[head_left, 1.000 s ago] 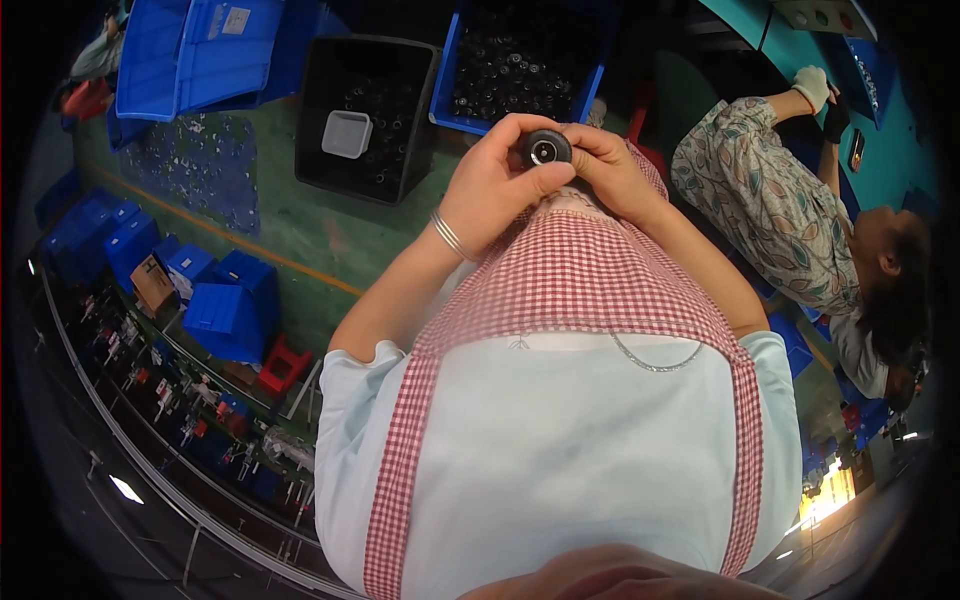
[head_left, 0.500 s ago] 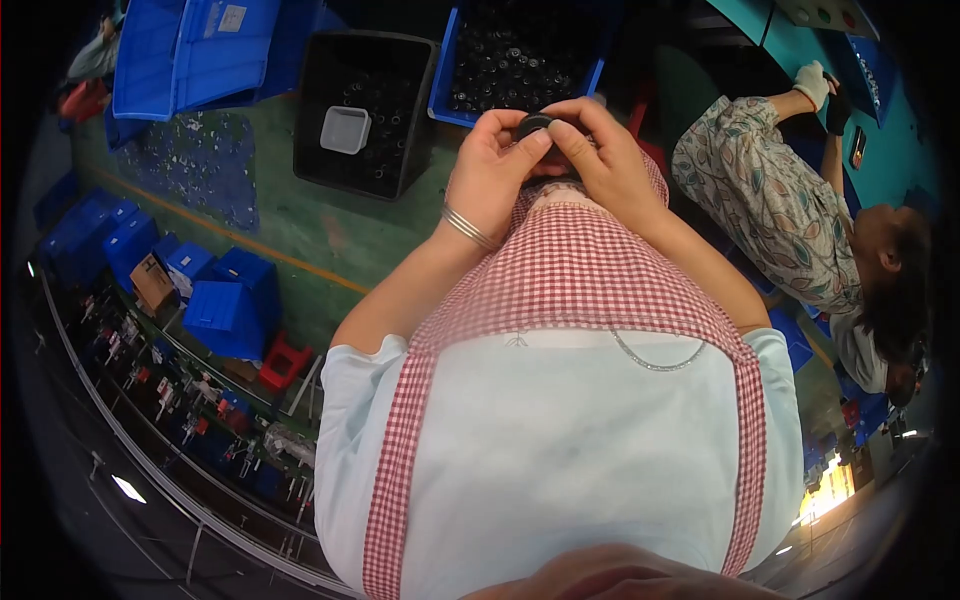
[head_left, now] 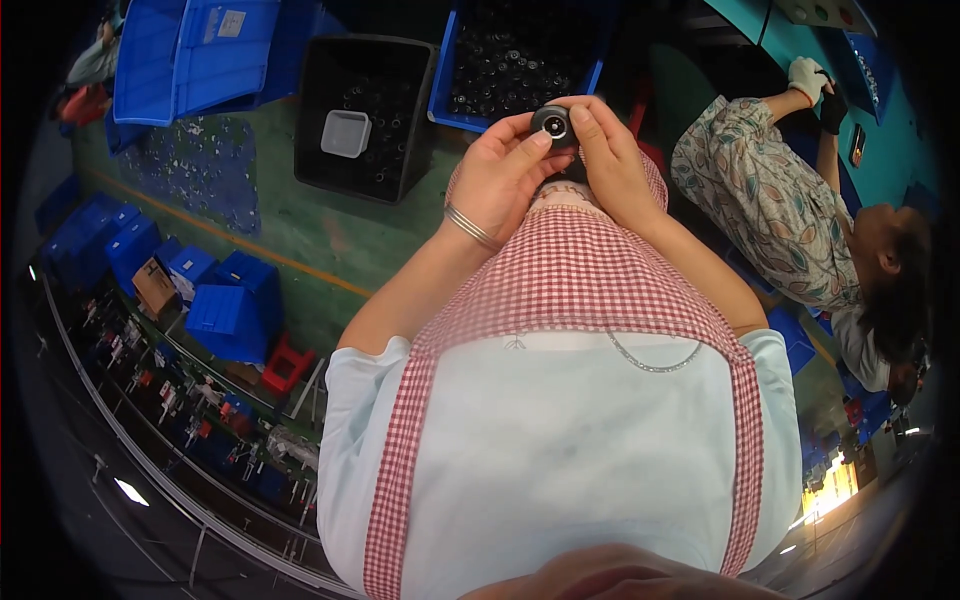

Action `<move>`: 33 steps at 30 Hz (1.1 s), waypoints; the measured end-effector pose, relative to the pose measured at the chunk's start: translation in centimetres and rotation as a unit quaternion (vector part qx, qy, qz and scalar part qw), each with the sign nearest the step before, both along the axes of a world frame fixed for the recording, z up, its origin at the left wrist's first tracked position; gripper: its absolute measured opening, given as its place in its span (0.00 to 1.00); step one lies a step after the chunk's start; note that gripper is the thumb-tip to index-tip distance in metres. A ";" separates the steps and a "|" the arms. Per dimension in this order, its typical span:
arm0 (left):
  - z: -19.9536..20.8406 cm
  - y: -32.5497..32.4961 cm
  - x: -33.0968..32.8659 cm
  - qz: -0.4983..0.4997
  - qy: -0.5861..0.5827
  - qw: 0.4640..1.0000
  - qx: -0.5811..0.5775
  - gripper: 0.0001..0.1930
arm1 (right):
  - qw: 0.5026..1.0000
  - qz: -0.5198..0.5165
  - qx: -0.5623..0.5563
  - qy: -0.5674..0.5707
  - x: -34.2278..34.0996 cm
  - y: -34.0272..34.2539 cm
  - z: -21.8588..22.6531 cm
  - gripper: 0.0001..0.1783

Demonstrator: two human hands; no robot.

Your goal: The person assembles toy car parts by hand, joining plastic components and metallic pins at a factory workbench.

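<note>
Between my two hands, above my lap, is a small black wheel (head_left: 549,119) with a pale metal centre that faces up. My left hand (head_left: 497,172) pinches its left side, thumb on the near face. On its right side my right hand (head_left: 611,158) grips the rim with thumb and fingers. Just beyond my hands stands a blue bin (head_left: 440,100) full of similar small black round parts (head_left: 510,70). To its left is a black bin (head_left: 312,160) with some dark parts in it and a small grey tray (head_left: 346,133) lying inside.
Stacked blue crates (head_left: 200,60) stand at the far left, with more blue boxes (head_left: 228,315) and a red stool (head_left: 287,364) farther left. At the right a co-worker in a patterned garment (head_left: 770,200) works with gloved hands (head_left: 808,80) at a green-blue table (head_left: 895,165).
The wheel has been turned so that its pale centre shows; before, its dark side was up. My left thumb has slid lower and my right fingers have shifted to the rim.
</note>
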State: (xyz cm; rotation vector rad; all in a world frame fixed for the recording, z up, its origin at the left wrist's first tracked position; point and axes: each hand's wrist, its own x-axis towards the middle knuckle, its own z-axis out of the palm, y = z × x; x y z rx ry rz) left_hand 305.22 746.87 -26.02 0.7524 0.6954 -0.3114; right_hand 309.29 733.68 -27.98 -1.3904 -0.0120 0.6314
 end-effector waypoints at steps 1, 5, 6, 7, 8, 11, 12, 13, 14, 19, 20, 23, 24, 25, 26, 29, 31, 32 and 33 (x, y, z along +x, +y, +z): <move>-0.1 0.1 0.0 0.000 0.000 1.000 0.000 0.14 | 1.000 -0.002 -0.002 -0.012 -0.1 0.0 0.0 0.14; -0.1 0.3 0.0 -0.020 -0.011 0.997 0.074 0.15 | 0.997 0.033 -0.042 -0.048 -0.1 0.1 -0.4 0.15; -0.1 0.2 0.0 -0.024 -0.020 0.995 0.095 0.14 | 0.999 0.035 -0.019 -0.038 0.0 0.1 -0.4 0.15; -0.1 0.2 0.0 -0.025 -0.020 0.995 0.095 0.14 | 0.999 0.037 0.004 -0.027 0.0 0.2 -0.5 0.15; -0.2 0.1 0.0 -0.014 -0.027 0.994 0.103 0.13 | 0.999 0.037 0.004 -0.027 -0.1 0.3 -0.4 0.15; 0.2 -0.8 0.1 0.032 -0.046 0.994 0.097 0.12 | 1.000 0.007 0.030 -0.001 -0.3 0.5 -0.5 0.15; 0.4 -1.0 0.2 0.067 -0.059 0.993 0.083 0.11 | 1.000 0.001 0.015 -0.024 -0.5 0.5 -0.7 0.15; 0.4 -0.8 0.2 0.067 -0.059 0.993 0.082 0.11 | 0.999 -0.004 -0.001 -0.046 -0.7 0.4 -0.7 0.16; 0.4 -0.5 0.2 0.045 -0.038 0.995 0.082 0.11 | 0.999 -0.004 0.000 -0.046 -0.5 0.3 -0.6 0.16; -0.9 1.0 -0.6 -0.016 -0.003 0.999 0.044 0.11 | 0.996 0.023 -0.059 -0.067 -0.2 0.3 0.3 0.14; -0.7 0.4 -0.4 0.014 -0.019 0.999 0.028 0.13 | 0.997 0.001 -0.050 -0.056 -0.6 0.6 -0.1 0.13; -0.1 -0.2 0.0 0.044 -0.011 0.999 0.026 0.12 | 0.995 -0.001 -0.054 -0.087 -0.5 0.6 -0.1 0.13; -0.2 -0.1 -0.1 0.044 -0.011 0.999 0.026 0.12 | 0.995 -0.001 -0.054 -0.088 -0.5 0.5 0.0 0.13; -0.5 0.0 -0.3 0.037 -0.007 0.999 0.008 0.12 | 0.994 0.011 -0.059 -0.093 -0.4 0.3 0.1 0.13; -0.6 0.1 -0.5 0.031 -0.002 0.999 -0.011 0.13 | 0.993 0.023 -0.064 -0.098 -0.4 0.2 0.2 0.13; -0.7 0.1 -0.2 0.041 0.000 0.998 -0.040 0.14 | 0.999 0.002 -0.015 -0.051 -0.2 0.3 -0.2 0.14; -0.6 -0.1 0.0 0.046 -0.002 0.999 -0.026 0.14 | 1.000 -0.006 0.024 0.002 -0.2 0.3 -0.1 0.14; -0.6 -0.3 0.0 0.050 -0.002 0.999 -0.013 0.14 | 0.996 -0.013 0.062 0.054 -0.2 0.2 0.0 0.14; -0.5 -0.4 0.2 0.051 -0.005 0.999 -0.012 0.14 | 0.997 -0.012 0.063 0.052 -0.2 0.1 0.0 0.14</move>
